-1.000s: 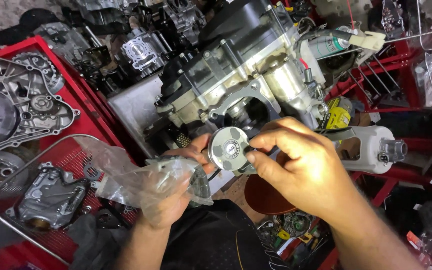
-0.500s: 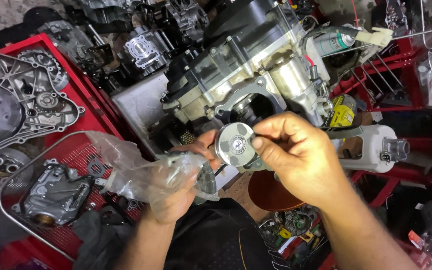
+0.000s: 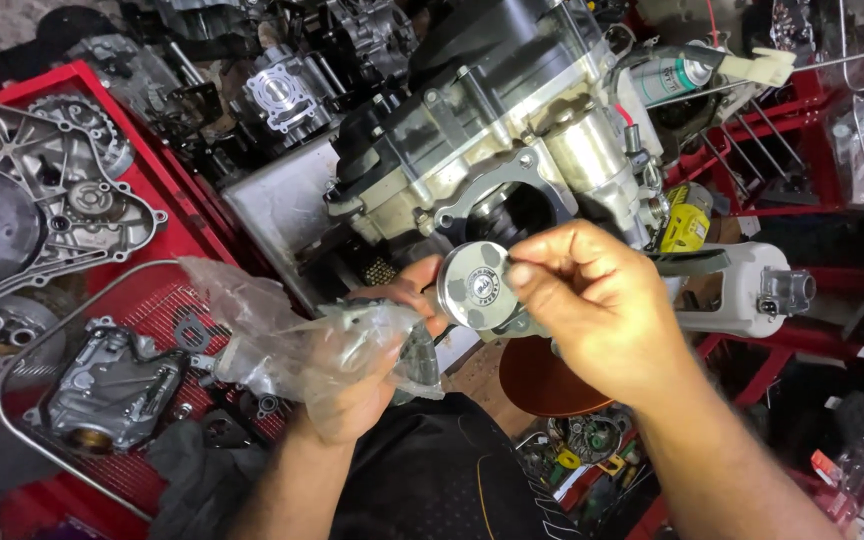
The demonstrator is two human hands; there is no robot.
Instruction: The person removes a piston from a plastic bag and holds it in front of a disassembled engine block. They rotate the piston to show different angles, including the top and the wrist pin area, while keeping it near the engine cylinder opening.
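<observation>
Round silver metal piston [image 3: 476, 283], crown towards the head camera, sits pinched in the right hand [image 3: 602, 315], whose grip clenches it from the right just below the grey engine block [image 3: 492, 130]. Most of the piston's skirt is hidden behind those fingers. The left hand [image 3: 367, 375] is closed on a crumpled clear plastic bag [image 3: 292, 340] and its fingertips touch the piston's left edge; what the bag contains cannot be made out. At left, the red metal tray [image 3: 177, 200] carries a grey finned engine cover [image 3: 37, 215] and a smaller silver casting [image 3: 112, 390], both partly cut off or overlapped. A white plastic bottle [image 3: 742, 290] lies right, half hidden by the right hand.
</observation>
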